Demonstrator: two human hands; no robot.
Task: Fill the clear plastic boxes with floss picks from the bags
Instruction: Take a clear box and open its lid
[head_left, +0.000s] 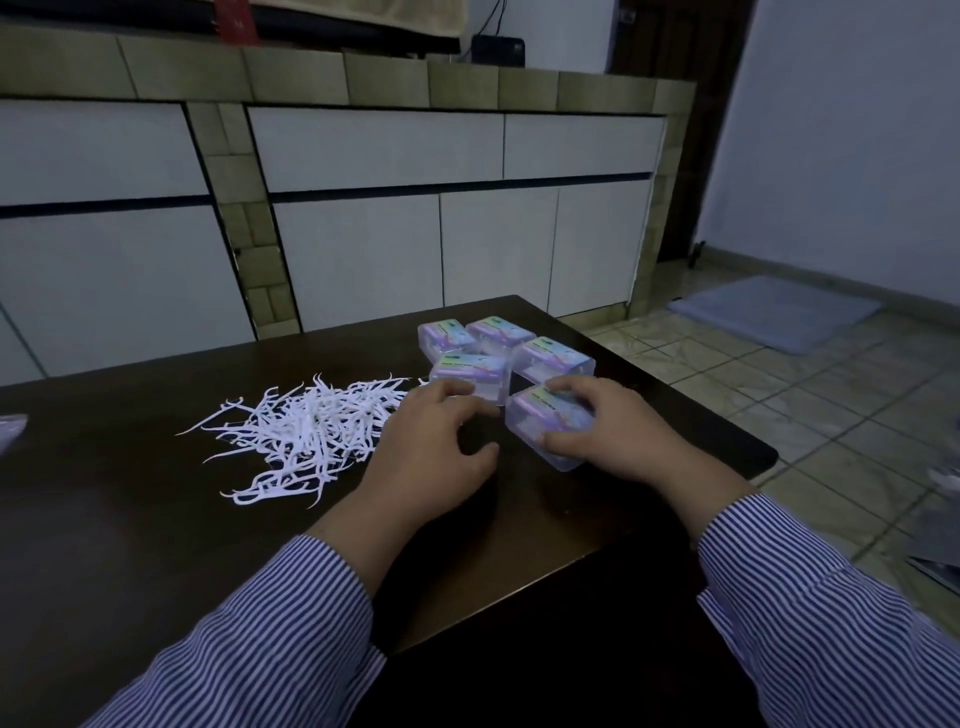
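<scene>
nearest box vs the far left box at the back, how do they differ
The nearest box is gripped by the right hand, while the far left box stands untouched. The nearest box sits apart at the front of the table; the far left box is packed in with the other three boxes. Both are clear plastic with a purple-blue label on top.

A dark table (156, 519) is seen; white cabinets (363, 234) at twelve o'clock, a blue mat (774, 312) at two.
</scene>
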